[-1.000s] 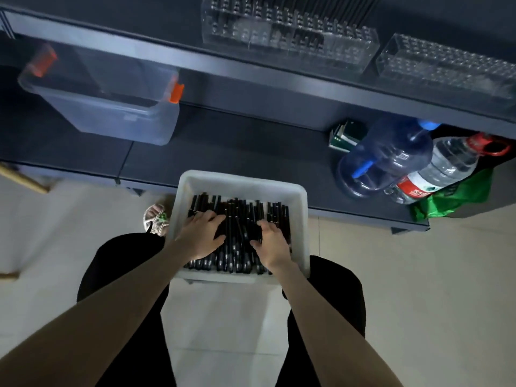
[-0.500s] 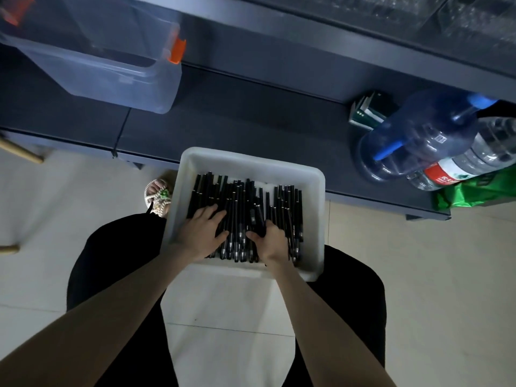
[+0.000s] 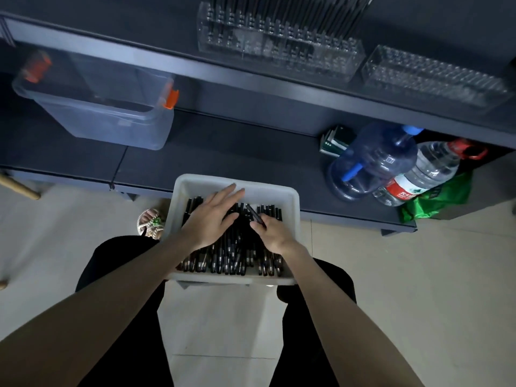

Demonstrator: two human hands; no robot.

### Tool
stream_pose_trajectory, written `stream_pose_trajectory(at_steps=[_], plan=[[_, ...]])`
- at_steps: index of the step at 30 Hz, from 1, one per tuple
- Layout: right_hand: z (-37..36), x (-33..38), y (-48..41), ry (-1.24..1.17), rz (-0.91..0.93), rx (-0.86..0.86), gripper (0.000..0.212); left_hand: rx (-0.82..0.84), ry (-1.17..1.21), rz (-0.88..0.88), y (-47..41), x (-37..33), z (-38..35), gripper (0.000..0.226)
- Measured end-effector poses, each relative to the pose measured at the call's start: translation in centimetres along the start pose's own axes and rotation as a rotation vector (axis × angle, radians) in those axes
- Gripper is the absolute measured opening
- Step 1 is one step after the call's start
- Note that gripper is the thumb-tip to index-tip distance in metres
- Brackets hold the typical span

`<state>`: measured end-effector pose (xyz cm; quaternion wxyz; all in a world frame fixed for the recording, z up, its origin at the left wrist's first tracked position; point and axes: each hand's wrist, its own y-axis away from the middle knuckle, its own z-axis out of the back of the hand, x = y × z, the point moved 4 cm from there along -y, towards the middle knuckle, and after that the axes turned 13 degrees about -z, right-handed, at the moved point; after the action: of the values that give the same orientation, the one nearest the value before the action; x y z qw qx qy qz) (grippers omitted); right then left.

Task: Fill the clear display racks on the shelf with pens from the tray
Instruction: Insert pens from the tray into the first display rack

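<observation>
A white tray (image 3: pixel 293 202) rests on my lap, filled with several black pens (image 3: pixel 223 258) lying side by side. My left hand (image 3: pixel 215 219) is spread flat over the pens, fingers straight and reaching toward the tray's far wall. My right hand (image 3: pixel 275 233) pinches one black pen (image 3: pixel 254 215) lifted at a slant above the pile. On the upper shelf stand two clear display racks: the left rack (image 3: pixel 279 43) holds several pens upright, the right rack (image 3: pixel 435 76) shows only empty holes.
A clear plastic bin with orange latches (image 3: pixel 106 107) sits on the lower shelf at left. A blue water jug (image 3: pixel 374 160), a clear bottle with a red label (image 3: pixel 418 177), a small green box (image 3: pixel 335 141) and a green bag (image 3: pixel 438 196) crowd the right.
My left hand has opened and stretched forward over the pens. My right hand has picked one pen up out of the pile. The view tilted up, so the racks show again.
</observation>
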<state>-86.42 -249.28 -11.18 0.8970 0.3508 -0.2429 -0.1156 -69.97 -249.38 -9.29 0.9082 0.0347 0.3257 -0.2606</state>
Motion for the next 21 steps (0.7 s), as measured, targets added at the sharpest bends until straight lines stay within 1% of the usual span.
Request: stream_pose_trajectory(at_steps=[2,4,5,7,9,11,13,16,21], plan=[[2.3,1.4,1.7,-0.042,0.055,0.049,0.032,0.051,-0.031,-0.073,-1.2,-1.1,1.6,0.049],[5.0,2.7,3.4,-0.096,0.110,0.060,0.024,0.067,-0.069,-0.125,-2.0,-2.2,3.4,0.043],[6.4,3.3,4.3,-0.114,0.141,0.059,0.024,0.050,-0.082,-0.139,-2.3,-2.8,4.5,0.039],[9.4,4.2,6.1,-0.183,0.193,0.068,0.030,0.016,-0.093,-0.148,-2.9,-4.0,6.5,0.031],[12.5,4.6,7.8,-0.307,0.239,0.098,0.035,-0.006,-0.089,-0.151,-3.3,-5.0,8.2,0.028],[15.4,4.9,9.5,-0.465,0.311,0.117,0.030,-0.061,-0.016,-0.115,-3.9,-5.6,9.6,0.025],[18.3,5.1,10.9,-0.635,0.383,0.064,0.027,-0.108,0.083,-0.067,-4.8,-6.3,10.4,0.022],[21.3,5.6,11.9,-0.812,0.465,-0.062,0.028,-0.118,0.153,-0.069,-6.9,-7.9,10.9,0.018],[24.9,6.2,11.5,-0.934,0.546,-0.286,0.027,-0.116,0.248,-0.123,-10.9,-11.1,11.5,0.016]])
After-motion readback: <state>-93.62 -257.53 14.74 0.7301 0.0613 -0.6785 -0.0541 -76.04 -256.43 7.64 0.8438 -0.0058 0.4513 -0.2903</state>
